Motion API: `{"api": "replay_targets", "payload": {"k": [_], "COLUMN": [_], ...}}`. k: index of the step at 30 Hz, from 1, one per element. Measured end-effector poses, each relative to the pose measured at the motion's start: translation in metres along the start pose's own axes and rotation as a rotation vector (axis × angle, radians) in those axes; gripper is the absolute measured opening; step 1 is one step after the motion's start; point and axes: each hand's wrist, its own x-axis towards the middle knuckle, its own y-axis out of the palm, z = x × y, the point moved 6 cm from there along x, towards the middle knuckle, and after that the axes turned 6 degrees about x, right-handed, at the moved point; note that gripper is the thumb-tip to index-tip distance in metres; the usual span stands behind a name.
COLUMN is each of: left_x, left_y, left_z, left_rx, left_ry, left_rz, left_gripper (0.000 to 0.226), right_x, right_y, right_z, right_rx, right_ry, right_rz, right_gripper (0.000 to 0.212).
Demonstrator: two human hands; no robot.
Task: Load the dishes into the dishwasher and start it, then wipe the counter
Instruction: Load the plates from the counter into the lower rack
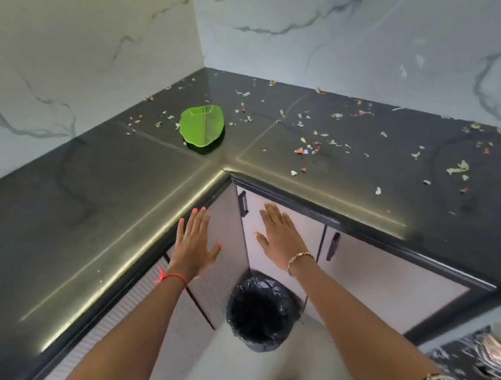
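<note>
Head view: both arms reach forward over the inner corner of the black L-shaped counter (82, 194).
Left hand (194, 246): palm down, fingers straight and spread, holding nothing; red thread (171, 276) at the wrist.
Right hand (278, 234): palm down, fingers straight, holding nothing; chain bracelet (299, 258) at the wrist.
Dish: green leaf-shaped plate (201, 126) lies on the counter near the corner, among scattered scraps (307, 149).
Container: black-lined waste bin (261, 312) stands on the floor between the forearms; contents cannot be told.
</note>
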Motion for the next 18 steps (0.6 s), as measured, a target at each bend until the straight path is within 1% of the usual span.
{"api": "replay_targets", "payload": {"k": [5,10,16,18], "left_x": [0.042,0.085,0.131,0.142], "left_y": [-0.006,-0.006,-0.003,0.001], "left_z": [0.026,0.048,0.074,0.082], "left_rx": [-0.017,-0.086,-0.15,-0.16], "left_ry": [-0.063,-0.141,-0.215,-0.228], "left_rz": [0.016,0.014,0.007,0.019], "left_gripper": [0.071,0.068,0.065,0.065], "right_x": [0.057,0.118,0.185,0.201], "right_y": [-0.019,-0.031,-0.041,-0.041], "right_z": [0.003,-0.004,-0.01,-0.01], "right_rx": [-0.015,-0.057,-0.032,-0.02], "right_ry": [-0.017,-0.031,-0.02,-0.01], "right_rz": [-0.007,0.026,0.019,0.04], "right_gripper": [0.055,0.053,0.047,0.045]}}
